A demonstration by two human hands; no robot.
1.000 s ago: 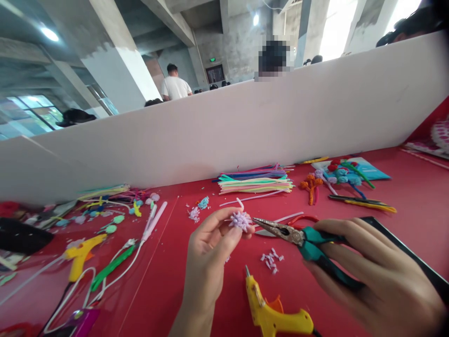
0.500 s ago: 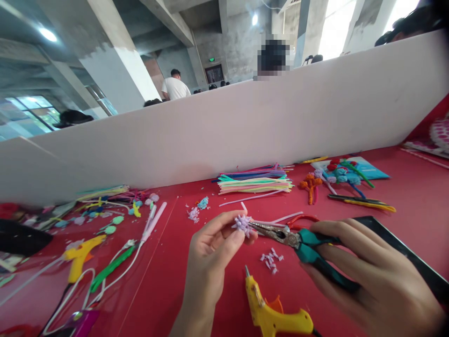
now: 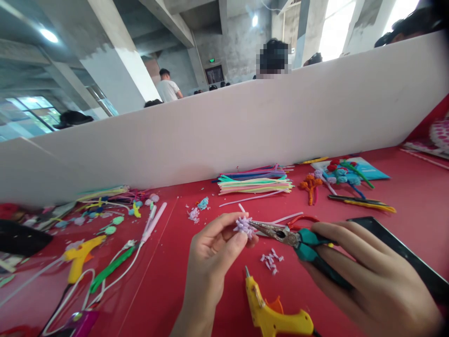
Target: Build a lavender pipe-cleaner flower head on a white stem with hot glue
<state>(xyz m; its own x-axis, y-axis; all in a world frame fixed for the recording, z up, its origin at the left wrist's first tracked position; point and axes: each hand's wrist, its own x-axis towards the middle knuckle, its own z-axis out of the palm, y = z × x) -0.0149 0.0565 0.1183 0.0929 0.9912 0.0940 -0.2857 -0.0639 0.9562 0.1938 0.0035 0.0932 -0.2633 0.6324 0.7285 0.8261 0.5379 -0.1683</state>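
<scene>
My left hand [image 3: 213, 257] pinches a small spiky lilac pipe-cleaner flower [image 3: 244, 225] between thumb and fingers, with a short pale stem end poking up above it. In my right hand [image 3: 375, 276] are needle-nose pliers [image 3: 298, 239] with teal and black handles. The plier tips touch the right side of the flower; whether they grip a single piece I cannot make out. Below them lie several short lilac pipe-cleaner bits [image 3: 271, 260]. A yellow glue gun [image 3: 270, 309] rests near the front, its nozzle pointing up toward the flower.
A bundle of coloured pipe cleaners [image 3: 256, 180] lies by the white partition [image 3: 210, 135]. To the right are finished pipe-cleaner pieces [image 3: 340, 173], tweezers [image 3: 363, 203] and a black tray [image 3: 396, 252]. At left sit another yellow glue gun [image 3: 80, 255], cables and craft scraps. People are beyond the partition.
My two hands stay almost in place, with the plier tips still at the flower. The flower has shifted very slightly right. Behind the partition, a person in white has moved left.
</scene>
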